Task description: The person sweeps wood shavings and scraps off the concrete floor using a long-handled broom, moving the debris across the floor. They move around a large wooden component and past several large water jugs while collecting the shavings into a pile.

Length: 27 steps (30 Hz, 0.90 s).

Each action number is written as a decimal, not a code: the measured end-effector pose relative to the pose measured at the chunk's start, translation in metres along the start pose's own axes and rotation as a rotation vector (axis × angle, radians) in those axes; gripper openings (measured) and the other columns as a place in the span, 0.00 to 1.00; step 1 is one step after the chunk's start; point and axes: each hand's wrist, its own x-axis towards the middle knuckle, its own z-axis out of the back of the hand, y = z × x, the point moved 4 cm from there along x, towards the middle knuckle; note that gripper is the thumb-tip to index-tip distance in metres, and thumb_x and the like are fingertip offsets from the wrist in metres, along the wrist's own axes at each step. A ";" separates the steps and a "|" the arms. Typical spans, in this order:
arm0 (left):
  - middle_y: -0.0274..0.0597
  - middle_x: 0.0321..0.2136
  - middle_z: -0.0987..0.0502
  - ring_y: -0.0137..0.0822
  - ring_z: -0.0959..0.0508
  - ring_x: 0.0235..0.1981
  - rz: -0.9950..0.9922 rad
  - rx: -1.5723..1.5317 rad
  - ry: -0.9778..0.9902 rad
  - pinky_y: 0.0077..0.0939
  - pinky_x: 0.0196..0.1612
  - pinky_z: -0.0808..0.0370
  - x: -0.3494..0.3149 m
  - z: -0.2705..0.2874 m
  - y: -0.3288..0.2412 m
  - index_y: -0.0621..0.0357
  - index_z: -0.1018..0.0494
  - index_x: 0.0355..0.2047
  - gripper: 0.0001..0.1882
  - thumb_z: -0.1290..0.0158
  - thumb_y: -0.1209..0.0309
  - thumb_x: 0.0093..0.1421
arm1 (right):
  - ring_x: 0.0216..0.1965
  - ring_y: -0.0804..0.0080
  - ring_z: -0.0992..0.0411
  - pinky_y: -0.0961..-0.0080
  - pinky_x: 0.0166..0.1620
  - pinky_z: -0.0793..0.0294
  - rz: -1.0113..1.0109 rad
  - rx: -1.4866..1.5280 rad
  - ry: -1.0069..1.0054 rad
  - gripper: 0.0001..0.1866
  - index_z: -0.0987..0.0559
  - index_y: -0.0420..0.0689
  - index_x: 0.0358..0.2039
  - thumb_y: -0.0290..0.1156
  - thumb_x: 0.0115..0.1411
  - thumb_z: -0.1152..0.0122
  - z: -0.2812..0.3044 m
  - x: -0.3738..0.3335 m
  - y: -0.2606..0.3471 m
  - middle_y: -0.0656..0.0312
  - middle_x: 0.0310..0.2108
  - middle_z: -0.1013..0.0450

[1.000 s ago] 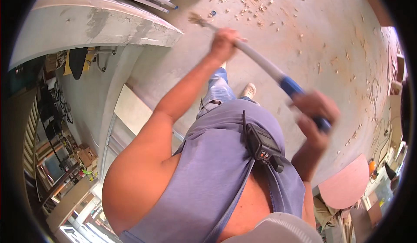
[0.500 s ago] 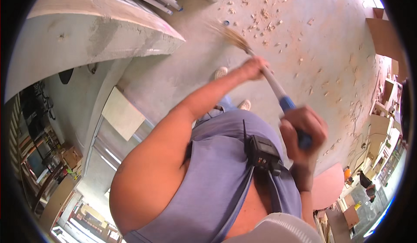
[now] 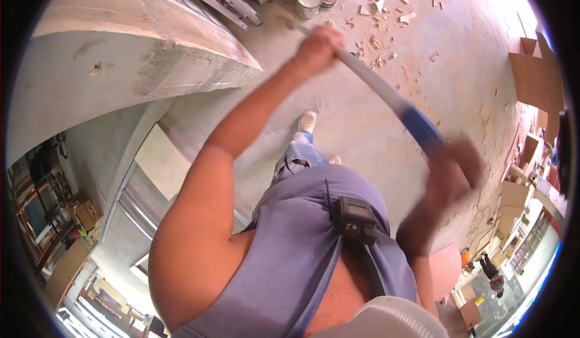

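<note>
A broom (image 3: 379,84) with a pale shaft and a blue grip (image 3: 423,129) slants across the floor in front of me. My left hand (image 3: 321,46) is wrapped round the lower shaft, arm stretched forward. Round the blue end of the handle my right hand (image 3: 453,172) is closed, its outline smeared by motion. Just past my left hand the bristles are mostly hidden and blurred. Wood chips and scraps (image 3: 377,42) lie scattered on the floor ahead, to the right of the broom's lower end.
Paint cans (image 3: 309,2) stand together at the far edge, beside long pale strips (image 3: 226,2). A thick curved concrete wall (image 3: 139,66) juts in from the left. Brown boards (image 3: 538,75) lean at the right. Another person (image 3: 492,274) is far off at the lower right.
Both hands have shifted the broom: the left moved forward and left, the right outward to the right. The view has shifted, showing more of the cans. One foot has stepped ahead.
</note>
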 end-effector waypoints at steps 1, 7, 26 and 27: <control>0.47 0.35 0.23 0.51 0.22 0.42 0.031 0.050 -0.099 0.44 0.45 0.24 -0.001 0.001 0.040 0.56 0.23 0.25 0.13 0.34 0.61 0.55 | 0.30 0.76 0.29 0.74 0.37 0.30 -0.154 0.171 0.087 0.06 0.21 0.40 0.31 0.26 0.57 0.31 -0.042 0.007 -0.023 0.60 0.30 0.24; 0.48 0.22 0.23 0.49 0.21 0.28 0.265 -0.090 0.032 0.41 0.38 0.23 -0.027 -0.068 0.092 0.56 0.24 0.23 0.17 0.32 0.58 0.55 | 0.29 0.75 0.24 0.76 0.36 0.24 -0.274 0.221 0.235 0.06 0.17 0.38 0.32 0.25 0.58 0.28 -0.120 0.023 -0.062 0.59 0.30 0.20; 0.45 0.21 0.24 0.49 0.22 0.27 0.113 -0.396 0.060 0.42 0.35 0.25 -0.012 -0.110 0.047 0.52 0.28 0.20 0.16 0.32 0.62 0.55 | 0.18 0.66 0.34 0.70 0.23 0.35 -0.169 0.266 0.312 0.16 0.29 0.40 0.20 0.21 0.53 0.27 -0.081 0.008 -0.055 0.59 0.21 0.32; 0.45 0.23 0.23 0.49 0.22 0.27 0.122 -0.424 0.185 0.40 0.36 0.24 -0.013 -0.141 0.036 0.52 0.28 0.22 0.15 0.33 0.64 0.57 | 0.18 0.66 0.34 0.70 0.22 0.36 -0.214 0.210 0.336 0.15 0.29 0.41 0.20 0.21 0.54 0.27 -0.077 0.001 -0.058 0.59 0.22 0.33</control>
